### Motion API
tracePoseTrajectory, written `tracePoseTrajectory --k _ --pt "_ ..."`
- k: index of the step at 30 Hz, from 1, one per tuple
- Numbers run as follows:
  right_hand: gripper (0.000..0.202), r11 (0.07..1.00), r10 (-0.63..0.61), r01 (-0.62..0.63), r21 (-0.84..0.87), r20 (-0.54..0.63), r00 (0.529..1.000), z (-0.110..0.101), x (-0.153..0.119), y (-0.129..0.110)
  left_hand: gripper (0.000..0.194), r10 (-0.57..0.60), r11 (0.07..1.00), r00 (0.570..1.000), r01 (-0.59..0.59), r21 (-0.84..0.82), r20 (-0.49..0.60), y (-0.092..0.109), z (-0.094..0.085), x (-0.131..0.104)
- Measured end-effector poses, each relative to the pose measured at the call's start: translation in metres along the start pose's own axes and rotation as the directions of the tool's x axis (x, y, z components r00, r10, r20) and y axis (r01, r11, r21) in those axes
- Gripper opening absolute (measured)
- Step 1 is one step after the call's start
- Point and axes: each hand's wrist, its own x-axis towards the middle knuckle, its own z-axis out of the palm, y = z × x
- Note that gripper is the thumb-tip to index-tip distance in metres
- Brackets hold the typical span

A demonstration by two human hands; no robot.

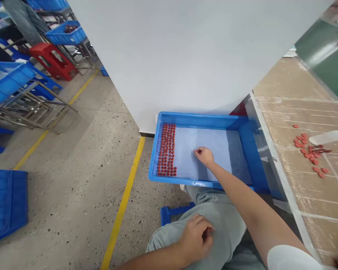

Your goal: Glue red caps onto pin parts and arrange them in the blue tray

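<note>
A blue tray (pixel 202 117) lined with a pale sheet stands in front of me. Along its left side, small dark red pieces (pixel 166 150) are set out in close, even rows. My right hand (pixel 205 156) is over the middle of the tray, its fingertips pinched on a small dark red piece (pixel 199 151). Over my thigh, my left hand (pixel 197 238) is held with its fingers curled; nothing can be seen in it, though the palm side is partly hidden.
On the brown-covered table (pixel 298 195) at the right lie red discs (pixel 301 140), dark red stems and a white strip (pixel 329 137). A white panel (pixel 186 56) rises behind the tray. Blue crates (pixel 8 202), a red stool (pixel 53 60) and metal stands are at the left.
</note>
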Motion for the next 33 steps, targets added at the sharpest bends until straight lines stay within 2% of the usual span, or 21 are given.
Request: tracePoseTrajectory --k 4,7,11,16,21,23,29,33 --pt "0.027 0.967 -0.150 0.159 -0.198 0.060 0.987 0.020 0.006 0.005 0.036 0.008 1.000 1.000 -0.007 -0.002 0.010 -0.008 0.004 0.001" --pt "0.033 0.928 -0.211 0.234 -0.290 0.108 0.971 0.026 0.006 0.007 0.038 0.019 1.000 1.000 -0.020 0.004 0.019 -0.012 0.008 0.002" --pt "0.040 0.890 -0.249 0.280 -0.360 0.132 0.960 0.022 0.005 0.012 0.039 0.011 1.000 0.999 -0.011 -0.002 0.038 -0.015 0.010 0.005" --pt "0.053 0.861 -0.276 0.318 -0.397 0.161 0.947 0.008 -0.002 0.019 0.037 0.005 1.000 0.998 -0.004 -0.002 0.055 -0.014 0.009 0.008" --pt "0.041 0.834 -0.342 0.371 -0.409 0.144 0.928 -0.002 -0.009 0.016 0.036 0.008 1.000 0.998 -0.007 -0.016 0.061 -0.014 0.008 0.010" --pt "0.036 0.831 -0.333 0.365 -0.420 0.151 0.931 -0.002 -0.009 0.011 0.036 0.008 1.000 0.998 -0.007 -0.022 0.062 -0.015 0.009 0.010" --pt "0.023 0.813 -0.277 0.364 -0.455 0.249 0.928 0.003 -0.003 -0.005 0.036 0.016 1.000 0.998 -0.015 -0.017 0.067 -0.018 0.010 0.009" --pt "0.023 0.777 -0.299 0.450 -0.440 0.370 0.880 0.007 -0.005 -0.012 0.032 0.056 0.998 0.997 -0.057 0.009 0.055 -0.020 0.010 0.010"
